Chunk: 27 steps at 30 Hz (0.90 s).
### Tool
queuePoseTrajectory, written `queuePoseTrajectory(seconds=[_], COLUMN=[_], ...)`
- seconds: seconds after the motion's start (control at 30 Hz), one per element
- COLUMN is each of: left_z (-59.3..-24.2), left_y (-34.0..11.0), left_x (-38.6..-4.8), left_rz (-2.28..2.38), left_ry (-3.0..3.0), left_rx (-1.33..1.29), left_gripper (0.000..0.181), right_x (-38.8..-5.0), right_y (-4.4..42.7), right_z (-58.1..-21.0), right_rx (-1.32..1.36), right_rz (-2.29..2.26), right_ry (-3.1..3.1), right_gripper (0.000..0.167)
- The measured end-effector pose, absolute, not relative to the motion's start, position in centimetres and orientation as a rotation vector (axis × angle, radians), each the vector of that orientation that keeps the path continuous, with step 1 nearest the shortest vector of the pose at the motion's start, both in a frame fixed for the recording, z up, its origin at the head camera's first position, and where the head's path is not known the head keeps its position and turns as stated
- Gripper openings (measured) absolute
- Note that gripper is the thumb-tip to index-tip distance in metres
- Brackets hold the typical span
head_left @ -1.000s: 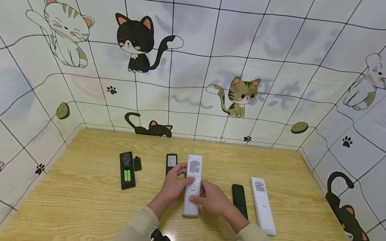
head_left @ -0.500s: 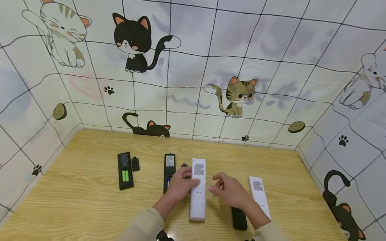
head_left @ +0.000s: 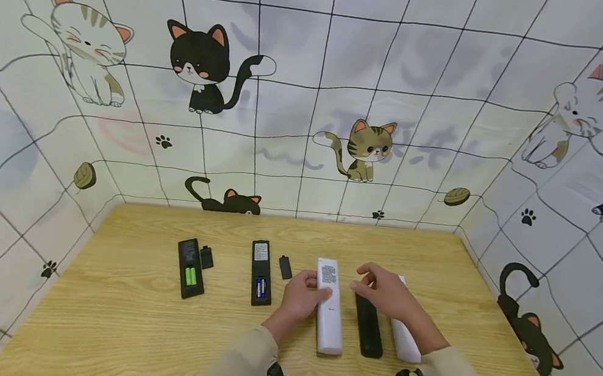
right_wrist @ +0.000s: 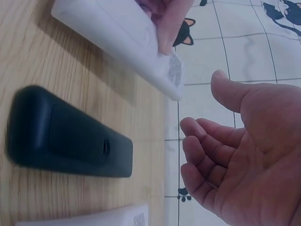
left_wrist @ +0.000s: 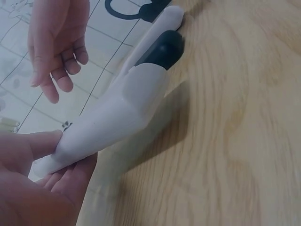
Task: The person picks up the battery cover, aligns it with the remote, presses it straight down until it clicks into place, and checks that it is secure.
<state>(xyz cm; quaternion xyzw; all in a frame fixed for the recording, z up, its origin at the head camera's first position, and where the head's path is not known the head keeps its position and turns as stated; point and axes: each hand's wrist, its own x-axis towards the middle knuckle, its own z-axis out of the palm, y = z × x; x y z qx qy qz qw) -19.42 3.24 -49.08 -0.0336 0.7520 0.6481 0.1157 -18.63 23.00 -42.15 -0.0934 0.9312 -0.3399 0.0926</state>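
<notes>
My left hand [head_left: 301, 298] grips a white remote control [head_left: 330, 326], thumb on its labelled back and fingers beneath. In the left wrist view this white remote [left_wrist: 103, 127] is tilted, its near end raised off the table. My right hand [head_left: 390, 290] hovers over the far end of a black remote [head_left: 368, 330] that lies face down. Its fingers [right_wrist: 197, 146] are loosely bent, and nothing sits between them and the thumb. A second white remote [head_left: 405, 343] lies to the right, partly hidden under the right hand and forearm.
At the left lies a black remote [head_left: 184, 256] with green batteries exposed, its cover [head_left: 207, 257] beside it. Another black remote [head_left: 260, 254] shows blue batteries, with its cover [head_left: 285, 267] to the right. The wooden table [head_left: 128, 317] meets cat-printed walls at the back and sides.
My right hand has let go of the white remote and moved right, over the black remote. The left hand has carried the white remote rightward, uncovering the middle black remote and its cover.
</notes>
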Motion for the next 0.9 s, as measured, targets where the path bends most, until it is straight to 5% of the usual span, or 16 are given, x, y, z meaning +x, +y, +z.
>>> queuePoseTrajectory(seconds=[0.9], left_z=[-49.4], left_y=[5.8], left_x=[-19.3], left_rz=[1.544], left_ry=[2.539], left_rx=[-0.097], left_gripper=[0.044], right_x=[-18.0], right_y=[24.2], right_z=[-42.8], right_rx=[-0.291], right_rz=[-1.009], right_ry=[2.751], right_gripper=[0.045])
